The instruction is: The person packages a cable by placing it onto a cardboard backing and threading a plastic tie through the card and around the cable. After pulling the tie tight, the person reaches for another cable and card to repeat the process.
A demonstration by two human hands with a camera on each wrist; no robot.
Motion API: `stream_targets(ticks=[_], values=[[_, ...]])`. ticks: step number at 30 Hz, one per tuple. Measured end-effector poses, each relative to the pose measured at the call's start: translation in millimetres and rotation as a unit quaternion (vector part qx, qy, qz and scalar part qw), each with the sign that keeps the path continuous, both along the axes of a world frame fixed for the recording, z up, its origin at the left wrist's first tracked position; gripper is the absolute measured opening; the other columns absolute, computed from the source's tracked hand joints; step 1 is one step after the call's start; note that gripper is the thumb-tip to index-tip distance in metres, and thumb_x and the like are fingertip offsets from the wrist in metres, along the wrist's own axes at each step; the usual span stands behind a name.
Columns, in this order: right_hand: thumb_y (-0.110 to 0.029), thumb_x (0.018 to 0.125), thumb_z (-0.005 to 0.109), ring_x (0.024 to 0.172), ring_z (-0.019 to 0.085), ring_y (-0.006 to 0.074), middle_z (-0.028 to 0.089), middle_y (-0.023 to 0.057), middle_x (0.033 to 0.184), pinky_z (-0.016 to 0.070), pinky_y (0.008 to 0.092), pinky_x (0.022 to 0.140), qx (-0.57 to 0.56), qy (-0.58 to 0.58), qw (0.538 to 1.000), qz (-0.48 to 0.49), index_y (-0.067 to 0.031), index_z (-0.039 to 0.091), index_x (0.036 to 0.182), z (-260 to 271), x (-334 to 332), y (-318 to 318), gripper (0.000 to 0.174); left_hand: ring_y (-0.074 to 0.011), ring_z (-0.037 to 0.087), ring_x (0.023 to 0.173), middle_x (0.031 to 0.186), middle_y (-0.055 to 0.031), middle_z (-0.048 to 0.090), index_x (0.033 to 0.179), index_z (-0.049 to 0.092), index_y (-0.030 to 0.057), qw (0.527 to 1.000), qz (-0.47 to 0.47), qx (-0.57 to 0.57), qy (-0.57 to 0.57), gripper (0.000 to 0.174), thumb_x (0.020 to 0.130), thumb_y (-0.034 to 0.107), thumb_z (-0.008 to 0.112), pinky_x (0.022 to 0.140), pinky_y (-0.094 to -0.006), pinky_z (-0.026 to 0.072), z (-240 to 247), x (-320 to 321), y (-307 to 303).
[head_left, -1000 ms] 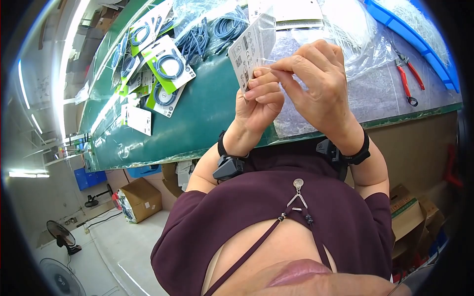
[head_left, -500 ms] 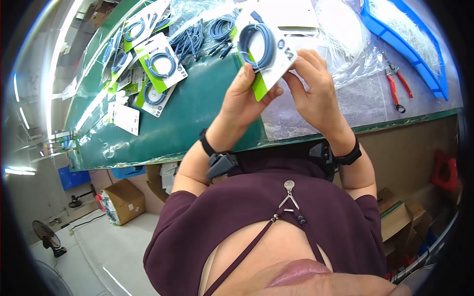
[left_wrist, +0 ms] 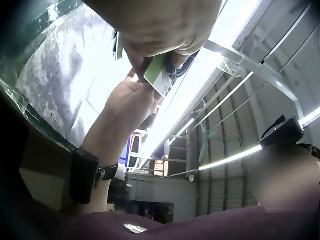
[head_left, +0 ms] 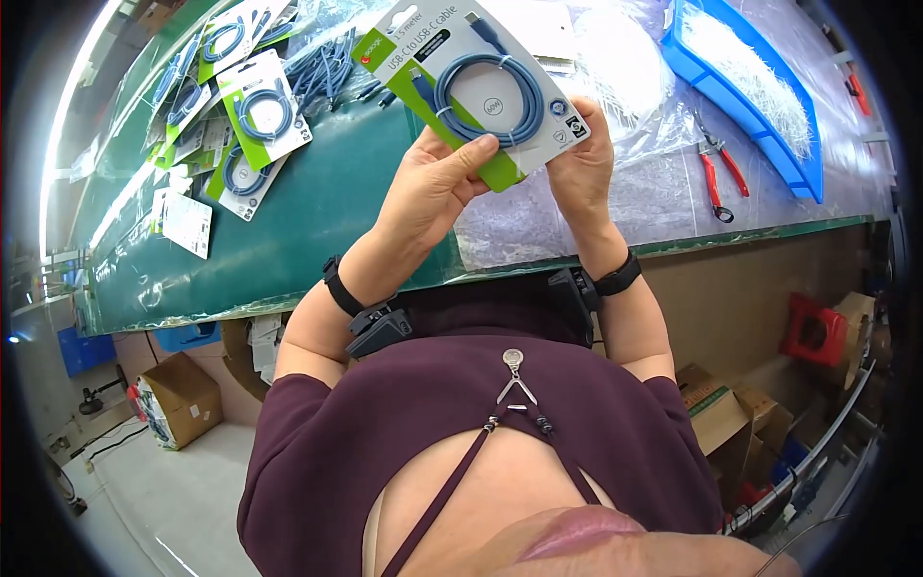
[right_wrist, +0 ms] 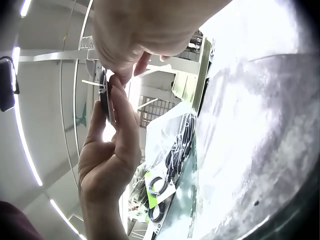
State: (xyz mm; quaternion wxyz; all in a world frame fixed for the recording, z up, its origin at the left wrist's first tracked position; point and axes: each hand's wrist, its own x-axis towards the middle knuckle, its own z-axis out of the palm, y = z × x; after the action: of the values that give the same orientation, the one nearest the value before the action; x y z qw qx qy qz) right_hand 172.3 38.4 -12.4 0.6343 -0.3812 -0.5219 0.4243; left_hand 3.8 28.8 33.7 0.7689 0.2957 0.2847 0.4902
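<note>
Both hands hold one packaged cable above the bench.
Left hand and right hand pinch the white-and-green card with coiled blue USB cable by its lower edge, over the green work table.

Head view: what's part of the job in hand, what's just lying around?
In hand: USB-C cable pack, gripped by left hand and right hand.
Lying about: other cable packs, loose blue cables, red pliers, blue tray.
</note>
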Motion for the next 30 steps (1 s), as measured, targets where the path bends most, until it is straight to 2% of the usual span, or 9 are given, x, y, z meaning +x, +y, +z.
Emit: stream_targets(ticks=[5,8,12,17,20,23,24,27,30], values=[[0.001,0.082,0.067,0.102,0.054,0.0141,0.057,0.0062,0.105,0.0442,0.0264,0.089,0.010,-0.058,0.998,-0.013,-0.0039,0.051,0.113,10,10,2,0.035,-0.0201,0.060,0.104,0.114,-0.0077,0.059,0.121,0.048,0.0077,0.999,0.039,0.014,0.001,0.033,0.090,0.006,0.059,0.085,-0.0386,0.0527,1,3,-1],[0.003,0.079,0.068,0.096,0.056,0.0173,0.061,0.0072,0.098,0.0446,0.0287,0.085,0.227,-0.305,0.891,-0.248,-0.0050,0.060,0.105,28,28,-13,0.029,-0.0187,0.060,0.102,0.113,-0.0071,0.060,0.121,0.049,0.0080,0.997,0.062,0.035,0.029,0.033,0.090,0.007,0.059,0.084,-0.0365,0.0528,3,0,2],[0.006,0.073,0.067,0.091,0.057,0.0199,0.063,0.0090,0.092,0.0450,0.0315,0.082,0.346,-0.478,0.800,-0.111,-0.0045,0.065,0.090,66,33,-25,0.020,-0.0173,0.061,0.099,0.111,-0.0065,0.061,0.121,0.048,0.0078,0.998,0.037,0.033,0.024,0.035,0.089,0.007,0.061,0.081,-0.0338,0.0533,7,5,-2],[0.006,0.069,0.067,0.091,0.056,0.0196,0.065,0.0104,0.087,0.0452,0.0333,0.080,0.350,-0.487,0.796,-0.079,-0.0051,0.066,0.080,71,28,-23,0.015,-0.0170,0.062,0.095,0.109,-0.0070,0.062,0.119,0.051,0.0070,0.994,0.043,0.079,0.057,0.035,0.087,0.008,0.064,0.077,-0.0318,0.0530,4,7,-5],[0.004,0.075,0.065,0.097,0.057,0.0199,0.066,0.0106,0.089,0.0440,0.0385,0.086,0.231,-0.271,0.932,0.063,-0.0070,0.066,0.093,58,26,-25,0.020,-0.0184,0.063,0.093,0.108,-0.0095,0.063,0.117,0.055,0.0058,0.980,0.077,0.155,0.100,0.034,0.085,0.008,0.067,0.074,-0.0315,0.0530,-8,3,-2],[0.003,0.076,0.064,0.081,0.062,0.0210,0.066,0.0113,0.091,0.0490,0.0323,0.069,0.198,-0.188,0.957,0.098,-0.0033,0.063,0.094,37,22,-19,0.019,-0.0239,0.064,0.093,0.109,-0.0137,0.063,0.110,0.062,0.0050,0.837,0.128,0.377,0.377,0.033,0.078,0.004,0.070,0.074,-0.0319,0.0530,-13,-11,5],[0.003,0.077,0.064,0.073,0.065,0.0216,0.066,0.0116,0.092,0.0515,0.0293,0.061,0.180,-0.146,0.966,0.113,-0.0014,0.062,0.095,34,22,-18,0.019,-0.0239,0.064,0.093,0.109,-0.0137,0.063,0.110,0.062,0.0050,0.836,0.126,0.380,0.375,0.033,0.078,0.004,0.070,0.074,-0.0319,0.0530,-9,-11,5],[-0.001,0.078,0.066,0.076,0.066,0.0226,0.066,0.0138,0.093,0.0531,0.0290,0.062,0.120,-0.123,0.982,0.080,0.0015,0.060,0.098,36,24,-34,0.021,-0.0287,0.064,0.096,0.110,-0.0166,0.062,0.107,0.065,0.0056,0.720,0.162,0.584,0.338,0.035,0.072,0.002,0.072,0.078,-0.0337,0.0539,11,-10,5],[-0.005,0.078,0.069,0.078,0.067,0.0232,0.066,0.0148,0.094,0.0540,0.0292,0.063,0.136,-0.168,0.974,0.064,0.0036,0.059,0.100,30,30,-31,0.026,-0.0301,0.064,0.099,0.110,-0.0155,0.062,0.107,0.065,0.0070,0.680,0.160,0.630,0.340,0.037,0.071,0.004,0.072,0.082,-0.0353,0.0536,14,-8,7]])
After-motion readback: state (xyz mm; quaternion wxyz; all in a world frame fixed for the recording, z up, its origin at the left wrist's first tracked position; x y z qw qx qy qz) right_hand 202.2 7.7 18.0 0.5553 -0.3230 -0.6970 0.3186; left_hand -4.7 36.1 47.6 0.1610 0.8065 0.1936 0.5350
